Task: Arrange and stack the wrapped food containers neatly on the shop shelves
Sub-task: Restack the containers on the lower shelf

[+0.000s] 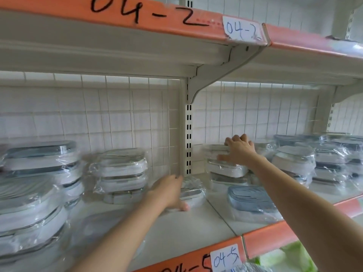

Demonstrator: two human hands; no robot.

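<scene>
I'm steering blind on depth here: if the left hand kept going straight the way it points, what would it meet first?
The left hand already touches the wrapped container; pushed on, that container would probably meet the slotted upright post, though depth is unclear.

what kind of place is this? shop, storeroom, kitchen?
Likely a shop or stockroom aisle: metal shelving with orange edge strips, handwritten location labels, and many stacked wrapped containers of one kind.

White paper label [242, 29] handwritten "04-2", taped to the orange front strip of the upper shelf; a second, marked "04-5" [226, 259], on the lower shelf's front edge. White wire-grid back panel [117, 118]; cream slotted steel upright [188, 138] with bracket. Pale green wrapped goods [282, 258], bottom right corner.
</scene>
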